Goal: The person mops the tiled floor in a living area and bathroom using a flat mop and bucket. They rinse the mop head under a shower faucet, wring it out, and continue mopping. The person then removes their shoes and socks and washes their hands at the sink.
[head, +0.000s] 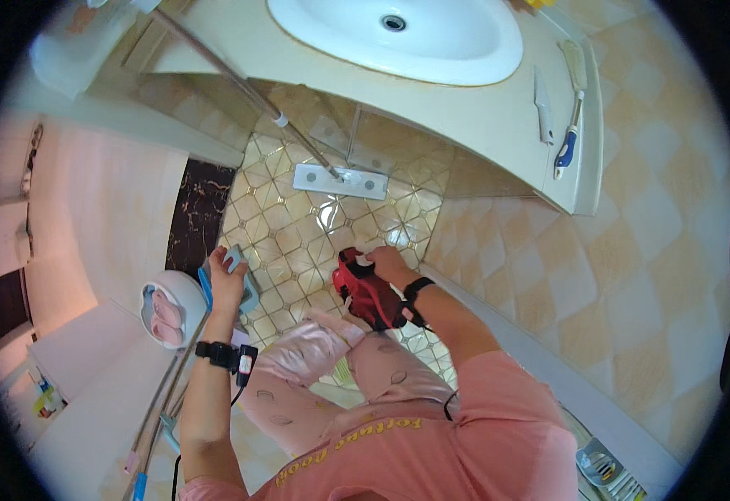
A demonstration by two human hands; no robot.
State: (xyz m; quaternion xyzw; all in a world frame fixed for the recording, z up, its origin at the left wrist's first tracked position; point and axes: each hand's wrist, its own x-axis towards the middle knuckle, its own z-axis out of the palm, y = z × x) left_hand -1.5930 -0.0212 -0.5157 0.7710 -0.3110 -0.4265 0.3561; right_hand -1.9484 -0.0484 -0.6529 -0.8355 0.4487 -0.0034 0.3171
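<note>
My right hand [388, 263] grips the edge of a red and black fabric bag [368, 291], which hangs low in front of my right knee. My left hand [227, 275] is raised over a light blue plastic piece [249, 294] at the left; its fingers are spread and curved, and whether they touch that piece I cannot tell. Beyond both hands, a flat mop with a white head [321, 181] stands on the tiled floor [283, 241], its metal pole leaning up to the upper left. Both wrists wear black straps.
Ahead is a washbasin [453, 53] set in a cream counter [421, 103]. A white-handled knife-like tool [542, 109] and a brush with a blue handle [567, 147] lie at its right end. A white tub [197, 300] with pink slippers [166, 313] and several poles stand left; a tiled wall rises right.
</note>
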